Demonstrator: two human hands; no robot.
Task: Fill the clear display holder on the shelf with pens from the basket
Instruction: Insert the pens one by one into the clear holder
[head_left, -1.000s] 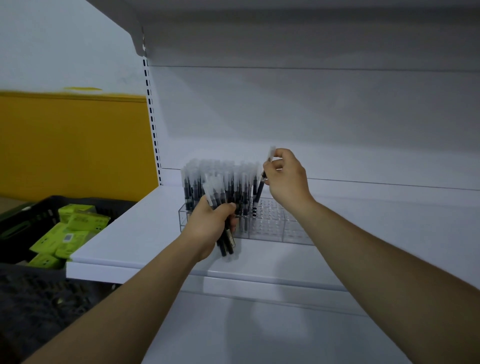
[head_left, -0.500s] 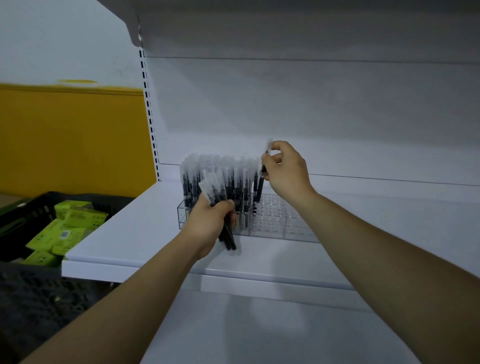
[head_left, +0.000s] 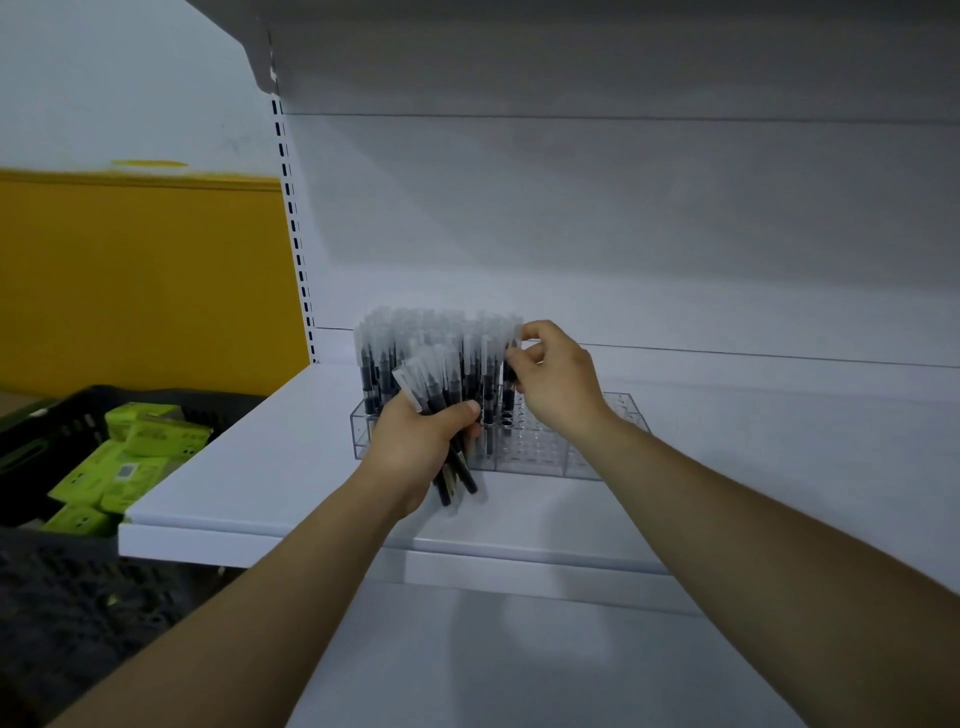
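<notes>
A clear display holder (head_left: 545, 449) with rows of holes stands on the white shelf (head_left: 270, 467). Its left half is packed with upright black pens (head_left: 415, 343) with frosted caps; the right half shows open holes. My left hand (head_left: 421, 441) grips a bundle of pens (head_left: 436, 384) just in front of the holder. My right hand (head_left: 556, 379) pinches the cap of a single pen (head_left: 511, 358) standing at the right edge of the filled rows, its lower end in the holder.
A black basket (head_left: 62, 426) with green boxes (head_left: 140, 441) sits low at the left, beside the shelf edge. An upper shelf (head_left: 571, 57) overhangs. A perforated upright (head_left: 293, 228) runs along the shelf's left side. A yellow wall panel is behind the basket.
My right hand has lowered the single pen down into the holder beside the filled rows. My left hand keeps its bundle in about the same place.
</notes>
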